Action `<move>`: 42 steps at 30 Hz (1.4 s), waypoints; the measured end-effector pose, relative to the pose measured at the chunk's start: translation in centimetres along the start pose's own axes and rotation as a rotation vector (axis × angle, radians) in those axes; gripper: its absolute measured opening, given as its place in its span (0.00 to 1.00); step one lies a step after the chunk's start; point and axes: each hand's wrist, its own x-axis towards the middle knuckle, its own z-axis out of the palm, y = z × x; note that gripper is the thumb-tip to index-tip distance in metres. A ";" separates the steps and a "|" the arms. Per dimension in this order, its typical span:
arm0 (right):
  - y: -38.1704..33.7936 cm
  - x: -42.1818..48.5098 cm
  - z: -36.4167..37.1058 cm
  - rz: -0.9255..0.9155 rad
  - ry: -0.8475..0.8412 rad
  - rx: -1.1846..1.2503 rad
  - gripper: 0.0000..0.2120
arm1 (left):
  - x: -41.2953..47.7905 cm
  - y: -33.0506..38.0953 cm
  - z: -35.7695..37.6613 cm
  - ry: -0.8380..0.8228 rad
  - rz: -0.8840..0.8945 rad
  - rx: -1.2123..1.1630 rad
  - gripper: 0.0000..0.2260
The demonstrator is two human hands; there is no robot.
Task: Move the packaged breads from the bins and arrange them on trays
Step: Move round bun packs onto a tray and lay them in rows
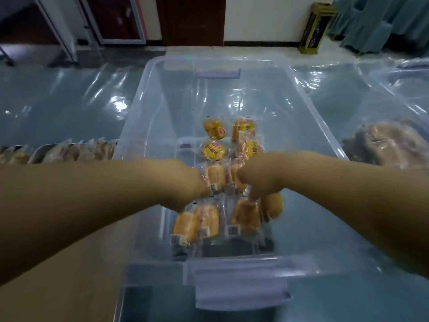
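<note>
A clear plastic bin (148,108) stands in front of me with several packaged breads (213,151) on its floor. Both my hands reach down into it. My left hand (185,184) grips packaged breads that hang below it (197,224). My right hand (262,177) pinches the wrappers of other packaged breads (248,216) dangling under its fingers. A metal tray (40,151) at the left edge holds rows of wrapped breads (92,149). The picture is blurred by motion.
The table is covered in shiny blue-grey plastic sheeting (58,108). A pile of wrapped breads (390,142) lies to the right of the bin. Another clear bin's rim (408,73) shows at far right. Beyond the table are a floor, doors and a dark stand (313,29).
</note>
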 end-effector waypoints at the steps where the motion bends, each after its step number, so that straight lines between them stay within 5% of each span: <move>1: 0.0 0.6 0.4 -0.001 -0.022 0.003 0.17 | 1.0 0.4 0.1 -0.026 0.023 0.018 0.25; 5: -0.3 2.2 1.9 0.042 -0.067 -0.007 0.11 | 4.9 1.4 0.5 -0.177 0.051 0.091 0.24; 9: -1.0 3.4 2.4 0.107 -0.198 -0.021 0.20 | 7.3 1.6 1.1 -0.294 0.060 0.110 0.30; 17: -1.3 4.6 3.7 0.176 -0.255 -0.077 0.23 | 8.7 2.4 2.4 -0.184 0.174 0.106 0.21; 30: -1.0 3.9 4.9 0.253 -0.228 -0.053 0.31 | 9.1 1.7 0.8 -0.088 0.187 0.107 0.23; 34: -0.7 3.7 4.4 0.287 -0.205 0.025 0.28 | 8.8 1.2 -0.1 -0.052 0.135 -0.033 0.24; 39: -0.5 3.9 3.7 0.322 -0.199 0.097 0.21 | 8.0 0.0 -2.0 0.005 0.066 -0.273 0.41; 42: 0.1 3.7 2.7 0.351 -0.129 0.221 0.10 | 7.3 -1.1 -2.7 0.001 0.049 -0.212 0.34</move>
